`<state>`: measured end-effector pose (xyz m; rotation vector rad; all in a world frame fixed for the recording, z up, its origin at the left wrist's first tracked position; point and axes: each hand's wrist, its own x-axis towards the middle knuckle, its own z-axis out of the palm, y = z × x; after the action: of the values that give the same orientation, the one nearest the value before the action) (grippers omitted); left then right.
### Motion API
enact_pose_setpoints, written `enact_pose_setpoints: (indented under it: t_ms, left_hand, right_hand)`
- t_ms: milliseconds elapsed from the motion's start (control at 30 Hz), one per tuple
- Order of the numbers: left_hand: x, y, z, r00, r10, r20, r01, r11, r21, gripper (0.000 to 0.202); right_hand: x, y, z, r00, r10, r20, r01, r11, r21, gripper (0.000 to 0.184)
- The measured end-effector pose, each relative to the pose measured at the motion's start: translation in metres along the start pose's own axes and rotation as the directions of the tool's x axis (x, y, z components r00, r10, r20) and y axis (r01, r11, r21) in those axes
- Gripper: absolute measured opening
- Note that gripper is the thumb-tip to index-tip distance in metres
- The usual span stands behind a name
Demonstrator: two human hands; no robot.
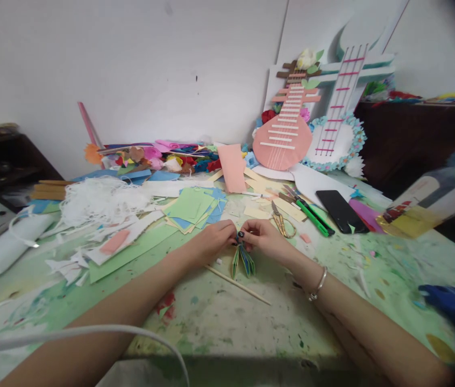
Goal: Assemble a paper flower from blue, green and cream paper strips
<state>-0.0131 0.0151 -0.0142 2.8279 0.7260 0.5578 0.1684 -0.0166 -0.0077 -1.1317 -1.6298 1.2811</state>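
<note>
My left hand [220, 238] and my right hand [263, 236] meet at the middle of the table, fingers closed in pinches. Between them they grip the top of a small bundle of folded paper [244, 262], in green, blue and yellow, whose lower ends fan out downward. Fingertips hide the upper part of the bundle. A thin wooden stick [239, 285] lies on the table just below my hands. Right of my right hand rest gold-handled scissors [282, 220]. Stacked green, blue and yellow paper squares [191, 207] lie beyond my left hand.
A green utility knife [314, 217] and a black phone [341, 211] lie at right, near a plastic bottle [417, 201]. White string [100, 201] is heaped at left. Paper lutes [286, 137] lean on the wall. A white cable [90, 332] crosses the front left.
</note>
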Motion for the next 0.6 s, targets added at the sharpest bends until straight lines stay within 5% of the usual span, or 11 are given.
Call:
enact_pose_setpoints:
  t_ms: [333,600]
  left_hand:
    - [0.001,0.008,-0.001,0.996,-0.077,0.040,0.074,0.994,0.083,0.012]
    - [0.002,0.009,0.004,0.998,-0.057,0.021,0.055,0.994,0.092,0.011]
  right_hand:
    - [-0.005,-0.010,0.010,0.954,0.299,-0.036,-0.262,0.884,0.386,0.016]
    - [0.000,0.002,0.012,0.984,0.176,-0.036,-0.158,0.943,0.293,0.020]
